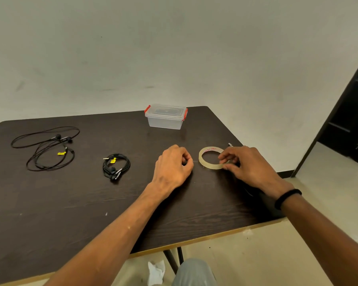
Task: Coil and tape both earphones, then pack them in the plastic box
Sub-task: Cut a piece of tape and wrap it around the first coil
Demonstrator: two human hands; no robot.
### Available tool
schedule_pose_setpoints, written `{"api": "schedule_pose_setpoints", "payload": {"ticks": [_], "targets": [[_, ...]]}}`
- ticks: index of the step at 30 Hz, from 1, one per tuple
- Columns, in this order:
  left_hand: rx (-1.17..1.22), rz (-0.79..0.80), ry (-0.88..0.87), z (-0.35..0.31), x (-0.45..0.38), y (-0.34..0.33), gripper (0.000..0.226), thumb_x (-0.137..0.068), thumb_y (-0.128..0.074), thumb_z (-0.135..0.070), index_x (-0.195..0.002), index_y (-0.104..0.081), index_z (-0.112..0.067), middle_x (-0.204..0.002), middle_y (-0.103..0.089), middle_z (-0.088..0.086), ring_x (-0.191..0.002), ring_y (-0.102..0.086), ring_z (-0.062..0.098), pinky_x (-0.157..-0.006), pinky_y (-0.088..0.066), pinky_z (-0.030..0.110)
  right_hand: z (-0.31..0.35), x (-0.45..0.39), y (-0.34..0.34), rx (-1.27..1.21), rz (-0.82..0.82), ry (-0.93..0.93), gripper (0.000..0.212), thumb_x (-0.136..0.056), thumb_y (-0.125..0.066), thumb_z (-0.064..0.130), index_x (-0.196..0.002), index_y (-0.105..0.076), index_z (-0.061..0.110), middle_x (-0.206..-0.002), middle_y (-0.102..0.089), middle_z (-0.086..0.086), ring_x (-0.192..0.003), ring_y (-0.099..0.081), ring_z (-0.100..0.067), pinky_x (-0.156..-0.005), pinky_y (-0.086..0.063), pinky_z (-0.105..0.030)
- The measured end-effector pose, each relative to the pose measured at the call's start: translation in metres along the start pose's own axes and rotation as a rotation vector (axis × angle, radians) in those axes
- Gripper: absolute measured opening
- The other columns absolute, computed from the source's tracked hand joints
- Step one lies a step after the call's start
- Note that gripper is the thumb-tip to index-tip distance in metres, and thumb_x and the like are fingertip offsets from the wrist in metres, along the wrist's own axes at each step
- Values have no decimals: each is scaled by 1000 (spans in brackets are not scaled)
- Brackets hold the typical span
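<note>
the right hand [243, 162] pinches the near right side of the tape roll [211, 158], which lies flat on the dark surface [70, 203]. i think it holds the roll this way so the roll does not slide while tape is drawn off. the left hand [174, 164] is just beside the roll on its left, with its fingers curled together. a thin line seems to run from its fingertips toward the roll, so it probably pinches the free end of the tape, but the strip is too thin to see well and i cannot tell for sure if the hand holds something.

the coiled earphone [116, 165] lies on the surface to the left of the left hand, near but not touching. it is wound in a small tight bundle, so it seems ready to receive the tape. i cannot see if any tape is already on it. the loose earphone [48, 148] lies well apart at the far left, spread in wide open loops, so the coiling of this one is not yet done.

the plastic box [165, 117] stands at the far edge of the surface, behind the hands. its lid is on and the red clips [147, 109] are at the two ends, so it must be opened before packing. it is out of the working area, which keeps space for the taping.
</note>
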State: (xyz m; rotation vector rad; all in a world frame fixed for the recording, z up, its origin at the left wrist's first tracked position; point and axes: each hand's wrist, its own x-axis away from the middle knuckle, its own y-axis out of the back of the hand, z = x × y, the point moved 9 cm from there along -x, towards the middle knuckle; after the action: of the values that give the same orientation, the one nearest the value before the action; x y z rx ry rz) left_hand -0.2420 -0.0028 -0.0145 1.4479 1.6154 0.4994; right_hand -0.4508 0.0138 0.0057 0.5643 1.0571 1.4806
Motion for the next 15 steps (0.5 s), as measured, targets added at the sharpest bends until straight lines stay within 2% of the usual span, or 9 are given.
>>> {"api": "schedule_pose_setpoints", "payload": {"ticks": [6,9,11,13,15], "targets": [[-7,-18,-42,6,1,3,12,-95,-64,-32,-87,-69,-25,-90,-58,-10,-79,-61,9,-74,-52,31,-5,-5,6,-30,49,-21,24,-89,-82,12,-109,-78,23,-100,-79,10,-93,-71,1,-80,-48,-11],[11,-33,-12,9,2,7,11,-95,-64,-29,-88,-70,-23,-93,-60,-6,-80,-62,12,-78,-56,35,-9,-5,11,-66,97,-45,25,-87,-83,9,-106,-78,24,-96,-80,10,-91,-74,-1,-93,-58,-26],[25,-35,-7,9,4,9,11,-94,-65,-29,-88,-71,-23,-93,-62,-5,-81,-63,12,-80,-57,36,-6,-1,14,-54,118,-53,28,-87,-83,8,-109,-77,25,-101,-80,12,-95,-74,-1,-96,-59,-29],[32,-31,-21,8,7,8,11,-94,-66,-30,-88,-71,-23,-93,-61,-5,-80,-62,11,-80,-56,34,-1,3,19,9,79,-53,35,-86,-85,11,-117,-75,25,-113,-74,13,-101,-68,-7,-94,-54,-26],[46,-39,-24,10,8,9,10,-94,-67,-31,-90,-72,-24,-94,-61,-6,-78,-62,9,-79,-56,31,-5,14,27,67,-30,-110,37,-84,-87,20,-118,-72,25,-112,-69,12,-99,-65,-12,-86,-50,-26]]}}
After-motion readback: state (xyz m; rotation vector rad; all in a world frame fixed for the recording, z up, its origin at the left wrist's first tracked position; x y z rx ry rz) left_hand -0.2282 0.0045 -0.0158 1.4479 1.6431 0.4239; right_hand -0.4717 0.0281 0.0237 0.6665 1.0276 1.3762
